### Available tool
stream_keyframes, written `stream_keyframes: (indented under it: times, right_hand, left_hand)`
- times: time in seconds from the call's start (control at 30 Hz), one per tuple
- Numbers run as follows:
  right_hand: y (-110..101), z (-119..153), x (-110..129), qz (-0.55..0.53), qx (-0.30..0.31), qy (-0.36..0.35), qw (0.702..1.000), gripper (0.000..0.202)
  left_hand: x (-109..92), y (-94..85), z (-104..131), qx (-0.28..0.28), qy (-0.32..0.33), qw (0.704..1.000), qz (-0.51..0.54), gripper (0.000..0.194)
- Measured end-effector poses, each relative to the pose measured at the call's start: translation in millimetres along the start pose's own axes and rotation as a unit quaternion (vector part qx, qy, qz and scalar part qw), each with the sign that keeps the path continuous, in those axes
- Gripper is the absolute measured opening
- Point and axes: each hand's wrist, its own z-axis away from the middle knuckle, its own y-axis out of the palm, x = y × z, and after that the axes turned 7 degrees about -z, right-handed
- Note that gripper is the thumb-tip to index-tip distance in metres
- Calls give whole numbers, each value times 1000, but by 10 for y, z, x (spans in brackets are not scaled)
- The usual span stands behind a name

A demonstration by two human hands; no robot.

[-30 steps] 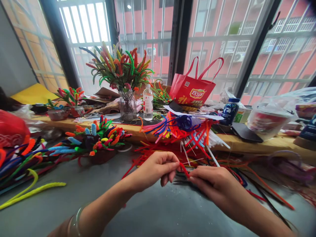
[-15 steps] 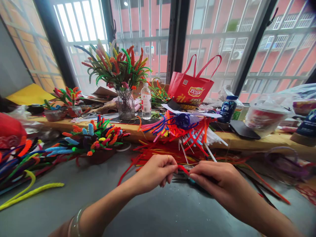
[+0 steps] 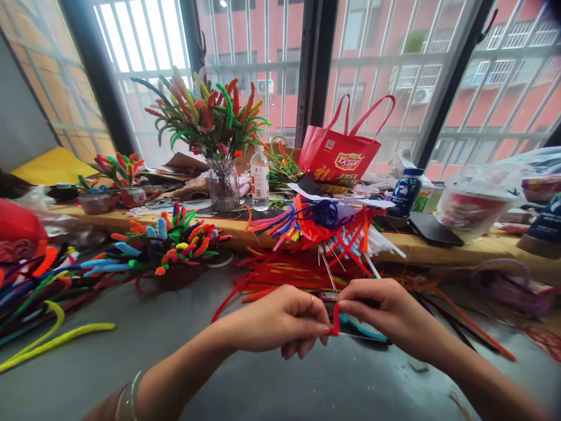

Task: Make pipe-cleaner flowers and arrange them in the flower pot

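My left hand (image 3: 284, 318) is closed, its fingertips pinching the lower end of a short red pipe cleaner (image 3: 336, 318). From there the pipe cleaner bends upward to my right hand (image 3: 388, 310), whose thumb and fingers pinch its upper end. A thin pale wire (image 3: 357, 335) runs rightward from the bend, below my right fingers. Just behind it on the table lies a tool with turquoise handles (image 3: 366, 328), partly covered by my right hand. Several thin metal wires (image 3: 326, 266) stick up beyond my hands.
Red and orange pipe cleaners (image 3: 280, 273) lie behind my hands. A bowl of colourful pipe cleaners (image 3: 175, 275) and yellow strips (image 3: 65, 339) are at left. Along the wooden ledge (image 3: 245, 231) stand a glass vase (image 3: 222, 187), a water bottle (image 3: 260, 181) and a red bag (image 3: 339, 155).
Both hands have come closer together, the left moving right and lower. The red pipe cleaner, slanting between them before, now stands bent upright, and the thin wire and turquoise handles show more.
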Motion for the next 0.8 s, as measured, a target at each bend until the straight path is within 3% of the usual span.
stream_keyframes:
  times: [0.07, 0.13, 0.2, 0.27, 0.33, 0.43, 0.6, 0.7, 0.8]
  right_hand:
    - [1, 18, 47, 16, -10, -10, 1000, 22]
    - [21, 40, 115, 30, -19, -10, 999, 21]
    - [53, 59, 179, 38, -26, -7, 999, 21]
    - [83, 67, 210, 37, -26, 2, 999, 22]
    - [98, 62, 192, 26, -15, 19, 999, 25]
    - [84, 33, 89, -5, 14, 51, 999, 28]
    - [31, -7, -41, -13, -2, 42, 999, 25]
    - [45, 10, 19, 36, -25, 23, 999, 22]
    - [104, 41, 126, 76, -42, 8, 996, 20]
  left_hand:
    - [6, 35, -11, -38, -10, 996, -86, 18]
    - [20, 54, -40, -112, -15, 982, -153, 19]
    - [39, 42, -80, -181, -18, 971, -155, 20]
    - [61, 2, -116, -209, -9, 974, -89, 19]
    - [82, -50, -136, -197, 20, 980, -1, 20]
    - [97, -103, -124, -134, 55, 986, 76, 22]
    - [64, -53, -56, -27, 7, 999, 20, 19]
    - [60, 9, -64, -58, -12, 994, -96, 19]
    - [83, 36, -118, -166, -24, 975, -146, 19]
